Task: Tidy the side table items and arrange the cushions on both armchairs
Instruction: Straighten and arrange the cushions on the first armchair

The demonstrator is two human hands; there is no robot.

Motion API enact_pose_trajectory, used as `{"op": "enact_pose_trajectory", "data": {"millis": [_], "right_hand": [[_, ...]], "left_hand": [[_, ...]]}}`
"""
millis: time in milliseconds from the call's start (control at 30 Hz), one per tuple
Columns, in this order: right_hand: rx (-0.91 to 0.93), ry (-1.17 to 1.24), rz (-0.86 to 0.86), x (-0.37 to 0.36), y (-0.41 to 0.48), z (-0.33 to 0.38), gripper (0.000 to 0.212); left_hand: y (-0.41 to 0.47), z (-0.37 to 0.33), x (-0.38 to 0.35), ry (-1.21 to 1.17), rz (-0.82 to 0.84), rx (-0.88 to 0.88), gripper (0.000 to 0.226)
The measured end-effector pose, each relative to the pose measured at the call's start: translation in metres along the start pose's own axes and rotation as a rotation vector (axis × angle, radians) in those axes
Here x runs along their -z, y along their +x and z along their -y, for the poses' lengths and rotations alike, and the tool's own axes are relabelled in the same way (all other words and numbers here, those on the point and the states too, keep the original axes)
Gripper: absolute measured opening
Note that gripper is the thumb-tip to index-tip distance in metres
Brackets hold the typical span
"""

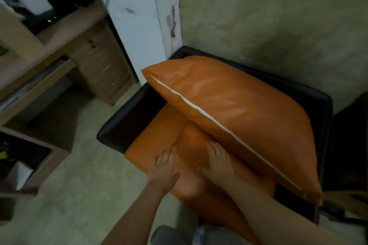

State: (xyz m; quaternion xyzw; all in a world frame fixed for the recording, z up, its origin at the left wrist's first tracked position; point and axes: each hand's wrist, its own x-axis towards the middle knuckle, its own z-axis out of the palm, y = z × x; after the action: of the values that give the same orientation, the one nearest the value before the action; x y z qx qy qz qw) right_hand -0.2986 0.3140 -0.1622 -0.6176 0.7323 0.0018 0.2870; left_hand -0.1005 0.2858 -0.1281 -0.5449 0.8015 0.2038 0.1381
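Seen from the head camera, looking down at a dark brown armchair (127, 117) set in the corner of a room against a mottled greenish wall (268, 26). Two orange cushions are on it. The seat cushion (155, 137) lies flat on the chair's seat. The back cushion (235, 109), with a white piped seam along its edge, leans tilted against the chair's back, its lower edge resting on the seat cushion. Both bare hands press palm-down on the seat cushion near its front, side by side and slightly apart. The left hand (164, 167) has its fingers stretched out flat and together, gripping nothing. The right hand (217, 163) likewise has its fingers spread open and flat, just in front of the back cushion's lower edge. To the left stands a wooden counter (65, 32) with drawers, carrying blurred dark items. The floor (83, 195) is pale and tiled.
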Motion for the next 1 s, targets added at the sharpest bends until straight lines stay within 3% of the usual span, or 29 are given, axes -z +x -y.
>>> {"op": "enact_pose_trajectory", "data": {"millis": [233,500,700,867,1000], "right_hand": [[-0.194,0.088,-0.016,-0.021,-0.002,-0.01,0.096],[-0.473,0.248,-0.121,-0.056,-0.023,-0.014,0.101],[-0.515,0.191,-0.194,-0.092,-0.022,-0.014,0.108],[-0.497,-0.033,-0.207,-0.104,0.0,-0.034,0.133],[-0.501,-0.077,-0.272,-0.129,0.019,-0.039,0.147]], "left_hand": [[0.058,0.01,-0.008,0.063,0.196,-0.284,0.115],[0.116,0.021,-0.023,0.222,0.284,-0.577,0.12],[0.131,0.021,-0.063,0.27,0.158,-0.682,0.118],[0.168,0.005,-0.073,0.37,0.051,-0.646,0.139],[0.186,0.005,-0.088,0.411,0.007,-0.626,0.147]]}}
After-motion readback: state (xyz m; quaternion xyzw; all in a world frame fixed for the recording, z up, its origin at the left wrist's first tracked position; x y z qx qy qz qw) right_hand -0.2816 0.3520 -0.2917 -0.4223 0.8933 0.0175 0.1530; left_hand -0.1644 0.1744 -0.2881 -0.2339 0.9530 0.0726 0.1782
